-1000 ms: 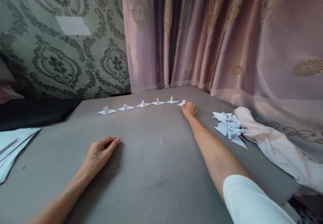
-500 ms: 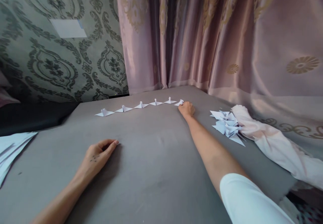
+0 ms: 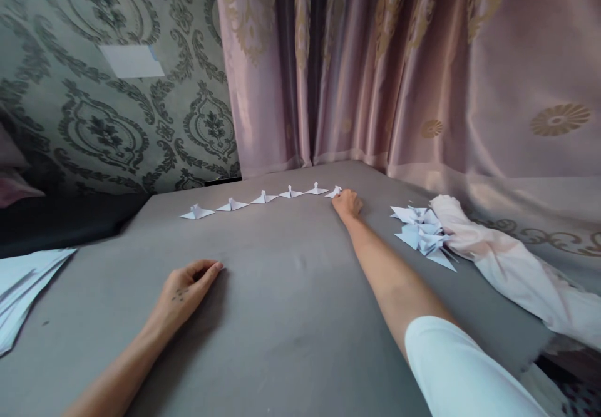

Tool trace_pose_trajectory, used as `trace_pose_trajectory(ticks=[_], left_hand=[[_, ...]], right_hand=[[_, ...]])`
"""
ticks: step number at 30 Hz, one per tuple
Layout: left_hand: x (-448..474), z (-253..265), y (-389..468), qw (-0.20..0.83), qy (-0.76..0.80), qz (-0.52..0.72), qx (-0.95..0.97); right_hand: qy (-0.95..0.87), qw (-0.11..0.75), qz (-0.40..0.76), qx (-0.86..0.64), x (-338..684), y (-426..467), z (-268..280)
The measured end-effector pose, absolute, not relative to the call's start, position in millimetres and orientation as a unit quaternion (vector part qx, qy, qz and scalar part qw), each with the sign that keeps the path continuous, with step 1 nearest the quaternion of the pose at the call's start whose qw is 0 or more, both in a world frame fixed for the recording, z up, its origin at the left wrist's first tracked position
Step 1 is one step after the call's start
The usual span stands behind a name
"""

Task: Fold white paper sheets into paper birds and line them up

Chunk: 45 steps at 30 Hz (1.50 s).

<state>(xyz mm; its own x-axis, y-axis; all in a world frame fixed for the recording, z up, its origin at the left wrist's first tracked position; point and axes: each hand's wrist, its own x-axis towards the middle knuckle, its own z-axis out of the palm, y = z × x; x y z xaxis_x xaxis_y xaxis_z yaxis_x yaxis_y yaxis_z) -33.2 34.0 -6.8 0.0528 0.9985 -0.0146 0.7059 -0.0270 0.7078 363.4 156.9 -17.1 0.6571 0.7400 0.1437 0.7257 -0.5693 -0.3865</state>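
Observation:
My right hand reaches to the far side of the grey surface. Its fingers close on the right side of a white folded paper crane, which they partly cover. This crane ends a slightly curved row; to its left sit several more, among them a paper crane close by and a paper crane at the far left end. My left hand hovers low or rests nearer to me, thumb and fingers pinched together. Whatever may be between those fingertips is hidden.
A cluster of folded paper cranes lies to the right, against a twisted pale cloth. White paper sheets lie at the left edge, near a black item. Pink curtains and a patterned wall stand behind.
The view has shifted very slightly. Both hands keep almost the same place and pose, and the row of cranes looks unchanged.

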Motion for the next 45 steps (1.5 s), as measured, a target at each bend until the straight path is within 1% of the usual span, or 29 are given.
trace_pose_trajectory(ticks=[4,8,14,18,23,25,27,29,31,33,35,37,38,41,43,45], left_hand=[[-32.3,-5.9,33.4,0.28,0.631,0.265,0.673],[-31.0,-4.0,32.3,0.285,0.629,0.264,0.673],[-33.7,-6.3,34.0,0.272,0.627,0.257,0.683],[-34.3,-7.9,33.7,0.256,0.623,0.24,0.699],[-33.3,-10.4,32.3,0.19,0.571,0.229,0.765],[-36.2,-8.5,30.0,0.175,0.542,0.226,0.79],[-44.2,-3.7,27.9,0.206,0.503,0.214,0.812],[-58.9,4.2,28.1,0.271,0.468,0.187,0.82],[-80.6,15.6,31.0,0.322,0.497,0.18,0.786],[-108.0,30.8,35.1,0.309,0.558,0.228,0.736],[-139.4,49.0,38.3,0.259,0.608,0.318,0.68],[-173.9,67.4,40.2,0.238,0.642,0.42,0.596],[-192.1,75.5,40.9,0.219,0.661,0.447,0.561],[-246.0,90.8,41.0,0.134,0.724,0.492,0.465],[-276.0,93.0,39.1,0.091,0.751,0.494,0.429],[-297.6,90.2,37.2,0.07,0.768,0.483,0.414]], right_hand=[[-0.41,0.217,0.035,-0.885,360.6,153.3,-12.1],[-0.419,0.221,0.066,-0.878,367.8,142.8,4.3],[-0.479,0.218,0.066,-0.848,371.1,97.8,21.2],[-0.611,0.218,0.07,-0.757,321.6,53.9,12.4],[-0.779,0.203,0.093,-0.586,234.4,8.7,-1.1],[-0.831,0.195,0.074,-0.515,213.5,-4.2,-5.1],[-0.857,0.197,0.055,-0.473,205.1,-11.6,-8.8],[-0.857,0.207,0.058,-0.468,205.9,-13.1,-11.5],[-0.856,0.218,0.068,-0.464,210.5,-11.1,-13.0],[-0.861,0.222,0.068,-0.452,214.2,-8.9,-14.0],[-0.862,0.228,0.06,-0.448,216.1,-7.3,-15.6],[-0.863,0.233,0.051,-0.446,217.3,-4.6,-18.8],[-0.862,0.237,0.043,-0.446,217.8,-2.1,-21.0],[-0.864,0.242,0.018,-0.442,218.8,8.8,-29.4],[-0.862,0.249,0.004,-0.441,219.2,14.9,-34.6],[-0.864,0.256,-0.006,-0.434,220.0,18.0,-38.3]])
